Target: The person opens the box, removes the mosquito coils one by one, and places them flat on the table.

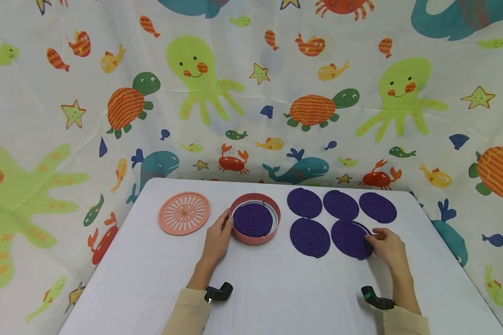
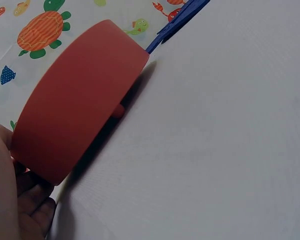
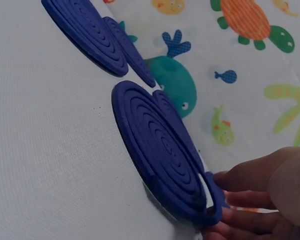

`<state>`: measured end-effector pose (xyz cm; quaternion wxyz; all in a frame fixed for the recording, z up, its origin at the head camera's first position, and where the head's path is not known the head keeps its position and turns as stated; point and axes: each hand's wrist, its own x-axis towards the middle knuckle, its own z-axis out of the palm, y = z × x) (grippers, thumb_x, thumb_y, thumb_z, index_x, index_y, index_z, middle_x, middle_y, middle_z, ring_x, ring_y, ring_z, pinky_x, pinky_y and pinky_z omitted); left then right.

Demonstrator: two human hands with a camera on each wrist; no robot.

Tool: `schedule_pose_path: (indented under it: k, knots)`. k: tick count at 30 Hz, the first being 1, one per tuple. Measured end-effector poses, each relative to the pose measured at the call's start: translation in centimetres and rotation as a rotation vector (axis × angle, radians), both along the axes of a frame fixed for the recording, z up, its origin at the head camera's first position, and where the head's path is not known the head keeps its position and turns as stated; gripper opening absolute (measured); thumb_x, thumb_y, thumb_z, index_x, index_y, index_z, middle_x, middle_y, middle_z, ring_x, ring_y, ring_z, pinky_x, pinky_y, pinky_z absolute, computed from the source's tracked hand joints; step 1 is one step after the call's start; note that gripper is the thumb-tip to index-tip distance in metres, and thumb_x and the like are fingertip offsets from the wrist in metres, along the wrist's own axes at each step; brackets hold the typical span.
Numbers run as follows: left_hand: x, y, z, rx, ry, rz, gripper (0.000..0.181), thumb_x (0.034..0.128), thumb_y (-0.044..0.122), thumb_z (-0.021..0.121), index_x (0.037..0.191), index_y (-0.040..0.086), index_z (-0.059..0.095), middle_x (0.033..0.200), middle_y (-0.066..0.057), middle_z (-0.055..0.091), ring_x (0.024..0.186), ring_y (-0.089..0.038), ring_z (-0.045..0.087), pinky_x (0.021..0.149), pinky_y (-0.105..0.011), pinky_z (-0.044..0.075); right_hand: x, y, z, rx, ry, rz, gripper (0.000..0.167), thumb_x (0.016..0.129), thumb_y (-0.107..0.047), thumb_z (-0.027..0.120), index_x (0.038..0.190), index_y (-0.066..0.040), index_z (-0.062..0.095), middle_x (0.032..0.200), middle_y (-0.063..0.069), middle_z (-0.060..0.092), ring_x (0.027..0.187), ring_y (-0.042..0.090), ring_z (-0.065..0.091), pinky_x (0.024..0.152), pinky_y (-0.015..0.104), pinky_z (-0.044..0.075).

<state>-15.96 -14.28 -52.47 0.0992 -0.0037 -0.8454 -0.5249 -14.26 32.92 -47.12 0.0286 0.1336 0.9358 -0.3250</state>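
Note:
My left hand [image 1: 218, 237] grips the left side of a round pink mosquito coil holder [image 1: 254, 241], thumb by its rim. Inside the holder lies a dark purple mosquito coil [image 1: 252, 219]. The left wrist view shows the holder's plain outer wall [image 2: 82, 100] and a small foot [image 2: 119, 110] beneath it. At the right, my right hand [image 1: 389, 249] pinches the outer edge of another purple mosquito coil [image 1: 350, 238]. In the right wrist view this coil [image 3: 162, 145] has its outer strand standing slightly apart near my fingers [image 3: 250, 175].
Several more purple coils [image 1: 310, 237] lie on the white table [image 1: 293, 293], beside and behind the pinched one. A pink slotted lid [image 1: 168, 225] lies left of the holder. A cloth printed with sea animals [image 1: 234, 70] hangs behind the table.

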Motion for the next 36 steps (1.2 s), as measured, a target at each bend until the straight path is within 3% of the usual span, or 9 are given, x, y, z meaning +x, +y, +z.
schedule_pose_path:
  k: [4, 13, 30, 36]
  knots:
    - [-0.01, 0.0, 0.09, -0.005, -0.002, 0.003, 0.05, 0.1066, 0.035, 0.047, 0.15, 0.01, 0.047, 0.151, -0.01, 0.052, 0.142, -0.027, 0.048, 0.117, -0.044, 0.042, 0.06, -0.07, 0.21, 0.019, 0.015, -0.007, 0.053, 0.097, -0.024, 0.062, 0.132, 0.014, 0.051, 0.123, 0.034, 0.063, 0.086, 0.033, 0.071, 0.061, 0.021, 0.05]
    - [-0.06, -0.15, -0.09, 0.001, 0.002, 0.002, 0.049, 0.1066, 0.033, 0.047, 0.15, 0.01, 0.048, 0.15, -0.01, 0.053, 0.141, -0.026, 0.048, 0.117, -0.043, 0.042, -0.16, -0.2, -0.1, 0.016, 0.037, -0.025, 0.049, 0.095, -0.021, 0.063, 0.129, 0.014, 0.055, 0.119, 0.034, 0.065, 0.078, 0.025, 0.071, 0.058, 0.02, 0.05]
    - [-0.12, -0.13, -0.08, 0.014, 0.004, -0.002, 0.052, 0.1063, 0.036, 0.047, 0.15, 0.009, 0.046, 0.151, -0.009, 0.052, 0.142, -0.025, 0.047, 0.116, -0.043, 0.043, -0.2, -0.19, -0.22, 0.014, -0.005, -0.026, 0.05, 0.098, -0.025, 0.06, 0.13, 0.013, 0.054, 0.117, 0.034, 0.064, 0.077, 0.022, 0.069, 0.059, 0.024, 0.048]
    - [-0.18, -0.12, -0.22, 0.006, -0.002, 0.002, 0.052, 0.1062, 0.036, 0.047, 0.151, 0.01, 0.046, 0.151, -0.009, 0.051, 0.142, -0.026, 0.047, 0.116, -0.044, 0.042, -0.34, -0.28, -0.18, 0.013, -0.023, -0.046, 0.051, 0.099, -0.027, 0.059, 0.133, 0.011, 0.053, 0.122, 0.034, 0.062, 0.085, 0.031, 0.069, 0.061, 0.025, 0.049]
